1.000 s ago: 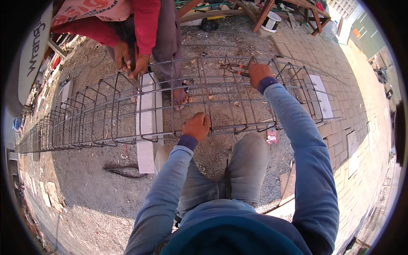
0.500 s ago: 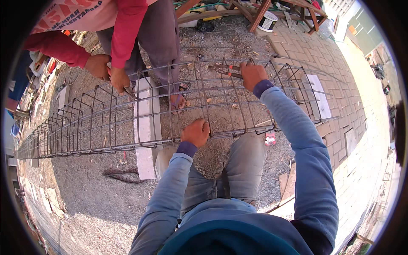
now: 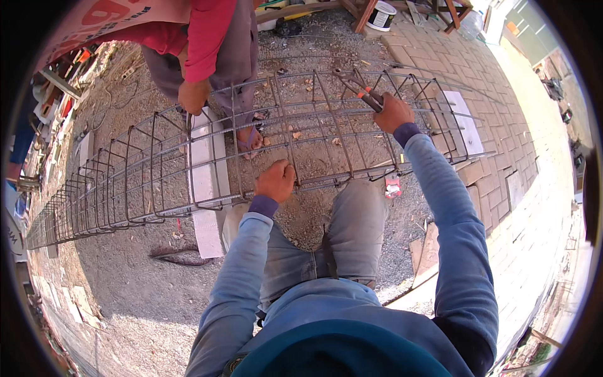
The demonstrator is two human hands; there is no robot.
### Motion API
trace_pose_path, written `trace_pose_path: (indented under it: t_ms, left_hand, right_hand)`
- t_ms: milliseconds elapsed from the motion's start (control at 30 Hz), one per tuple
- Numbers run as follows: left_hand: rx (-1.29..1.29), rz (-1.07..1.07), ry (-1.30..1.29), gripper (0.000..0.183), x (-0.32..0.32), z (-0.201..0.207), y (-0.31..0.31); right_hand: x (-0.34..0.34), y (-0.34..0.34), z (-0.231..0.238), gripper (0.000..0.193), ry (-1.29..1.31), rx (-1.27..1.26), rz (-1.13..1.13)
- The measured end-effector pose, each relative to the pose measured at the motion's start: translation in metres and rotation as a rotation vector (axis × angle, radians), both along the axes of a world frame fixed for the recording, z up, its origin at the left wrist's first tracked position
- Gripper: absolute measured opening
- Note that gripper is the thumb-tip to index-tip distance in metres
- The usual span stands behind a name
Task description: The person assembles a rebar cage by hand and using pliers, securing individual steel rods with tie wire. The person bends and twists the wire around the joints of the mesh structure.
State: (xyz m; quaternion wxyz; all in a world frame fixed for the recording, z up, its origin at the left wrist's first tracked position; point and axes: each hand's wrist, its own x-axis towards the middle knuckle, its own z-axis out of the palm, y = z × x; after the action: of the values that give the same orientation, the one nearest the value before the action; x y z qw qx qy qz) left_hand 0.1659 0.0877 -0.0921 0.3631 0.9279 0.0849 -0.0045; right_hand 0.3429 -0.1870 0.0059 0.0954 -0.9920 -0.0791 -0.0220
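A long rebar cage (image 3: 251, 164) of thin steel bars and square stirrups lies across in front of me. My right hand (image 3: 394, 113) grips tying pincers (image 3: 359, 87) by their handles, which have orange bands; their jaws point up and left above the far side of the cage. My left hand (image 3: 275, 181) is closed at the near lower bar, beside a stirrup, and its fingertips hide whatever they pinch. Across the cage a co-worker's hand (image 3: 193, 96) holds a tool, mostly hidden, at a stirrup.
A pale block (image 3: 206, 235) supports the cage at centre left, and another white block (image 3: 463, 122) stands at its right end. The co-worker's sandalled foot (image 3: 249, 139) is behind the cage. A small red packet (image 3: 392, 185) lies by my knee. A white bucket (image 3: 381, 16) stands at the back.
My right hand has moved right, and the pincers have swung to a steeper angle with their jaws higher. My left hand has shifted slightly left and up. The co-worker's hands have moved closer together.
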Motion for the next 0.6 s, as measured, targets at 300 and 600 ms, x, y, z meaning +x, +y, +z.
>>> trace_pose_path:
  t_ms: [300,600]
  left_hand:
    - [-0.379,-0.06,-0.055,0.028,0.002,-0.013,0.013]
    - [-0.896,-0.034,-0.025,0.024,0.002,-0.007,0.013]
  right_hand:
    - [-0.041,-0.09,-0.052,0.054,0.077,0.129,-0.328]
    - [-0.082,-0.058,-0.059,0.054,-0.618,0.041,-0.042]
